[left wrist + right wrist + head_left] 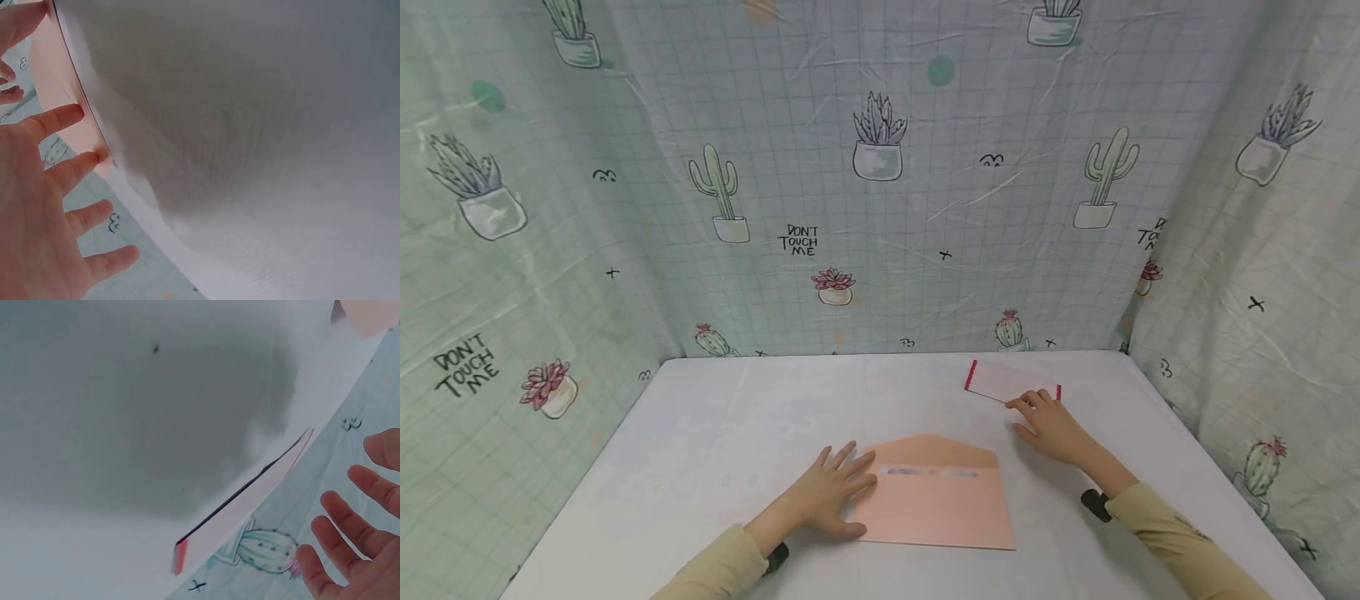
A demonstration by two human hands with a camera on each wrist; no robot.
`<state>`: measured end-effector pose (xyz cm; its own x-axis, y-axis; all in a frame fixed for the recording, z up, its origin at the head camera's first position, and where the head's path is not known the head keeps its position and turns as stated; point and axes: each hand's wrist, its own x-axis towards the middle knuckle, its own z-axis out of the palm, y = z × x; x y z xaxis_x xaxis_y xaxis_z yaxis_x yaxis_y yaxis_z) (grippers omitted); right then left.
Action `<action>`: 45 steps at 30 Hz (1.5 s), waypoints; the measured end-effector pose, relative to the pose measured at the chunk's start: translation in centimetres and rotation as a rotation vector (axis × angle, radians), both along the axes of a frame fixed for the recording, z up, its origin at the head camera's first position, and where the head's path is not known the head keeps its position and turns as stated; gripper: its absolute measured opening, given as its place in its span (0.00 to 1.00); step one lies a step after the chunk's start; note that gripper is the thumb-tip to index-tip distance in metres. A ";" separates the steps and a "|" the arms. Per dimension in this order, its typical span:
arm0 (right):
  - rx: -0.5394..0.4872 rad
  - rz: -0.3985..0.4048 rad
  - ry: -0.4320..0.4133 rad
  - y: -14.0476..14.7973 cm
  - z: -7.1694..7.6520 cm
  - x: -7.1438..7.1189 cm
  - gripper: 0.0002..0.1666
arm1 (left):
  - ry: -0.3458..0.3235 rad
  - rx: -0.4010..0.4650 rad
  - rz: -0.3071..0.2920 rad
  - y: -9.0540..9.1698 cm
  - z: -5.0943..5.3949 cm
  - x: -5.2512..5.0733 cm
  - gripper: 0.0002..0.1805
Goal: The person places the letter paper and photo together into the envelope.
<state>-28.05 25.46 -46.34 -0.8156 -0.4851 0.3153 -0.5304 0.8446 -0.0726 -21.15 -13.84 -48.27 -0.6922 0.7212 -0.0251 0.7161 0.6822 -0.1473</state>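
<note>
A peach envelope (934, 508) lies on the table with its pointed flap (928, 450) unfolded away from me. A thin strip of bluish print (925, 473) shows at its mouth; what it belongs to is hidden. My left hand (831, 492) rests with spread fingers on the envelope's left edge, and the left wrist view shows fingertips (75, 115) touching that edge. Farther off to the right, a pale card (1000, 379) with red ends lies near the table's back. Over its near right part hovers my right hand (1051, 427), fingers extended; in the right wrist view they look apart from the card (244, 506).
A white cloth (760, 417) covers the table. Curtains (880, 233) printed with cacti and succulents hang behind it and on both sides. A dark band (1096, 505) sits on the right wrist, and another (777, 557) on the left.
</note>
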 end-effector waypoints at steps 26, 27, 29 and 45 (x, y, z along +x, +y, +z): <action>0.022 -0.257 0.020 6.2 -0.6 -6.0 0.19 | -0.018 0.038 0.015 -0.3 0.5 0.6 0.38; 0.032 -0.262 0.023 6.3 -0.6 -6.2 0.20 | -0.016 0.035 0.016 -0.3 0.5 0.6 0.38; 0.057 -0.275 0.018 6.3 -0.8 -6.6 0.21 | -0.013 0.029 0.019 -0.4 0.4 0.6 0.38; 0.224 -0.317 -0.177 5.8 -2.7 -7.6 0.27 | -0.025 0.047 0.030 -0.3 0.2 0.7 0.38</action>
